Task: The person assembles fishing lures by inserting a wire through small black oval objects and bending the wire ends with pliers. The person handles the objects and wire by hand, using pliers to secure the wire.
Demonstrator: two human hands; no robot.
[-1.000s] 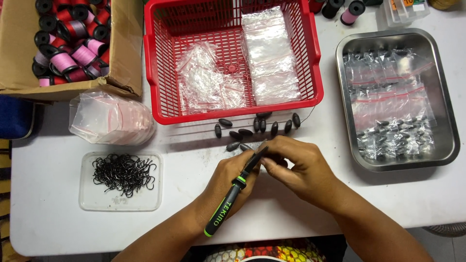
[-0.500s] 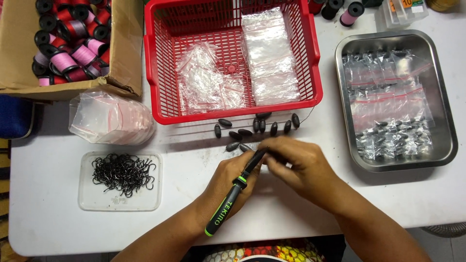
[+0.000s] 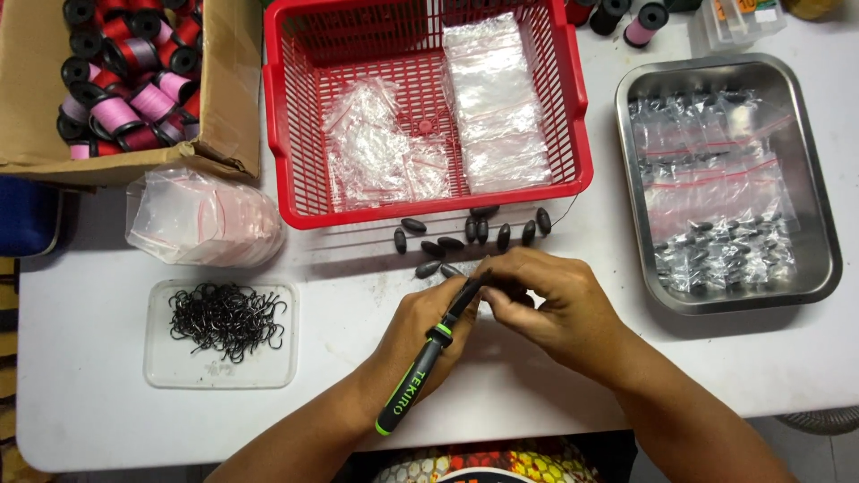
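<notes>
My left hand (image 3: pixel 413 333) grips a hand tool (image 3: pixel 428 358) with a black and green handle, its tip pointing up to the right. My right hand (image 3: pixel 546 304) is closed against the tool's tip, fingers pinched on something small that I cannot make out. Just beyond both hands lie several dark oval sinkers (image 3: pixel 476 231) on the white table (image 3: pixel 107 420). A thin line runs from the sinkers toward the red basket (image 3: pixel 573 107).
The red basket holds small clear bags. A steel tray (image 3: pixel 819 259) of filled bags stands at the right. A clear lid with black hooks (image 3: pixel 224 320) lies at the left, a stack of clear bags (image 3: pixel 201 219) behind it, a cardboard box of thread spools (image 3: pixel 116 80) at the far left.
Both hands have stayed in place; the right fingers shifted slightly at the tool's tip.
</notes>
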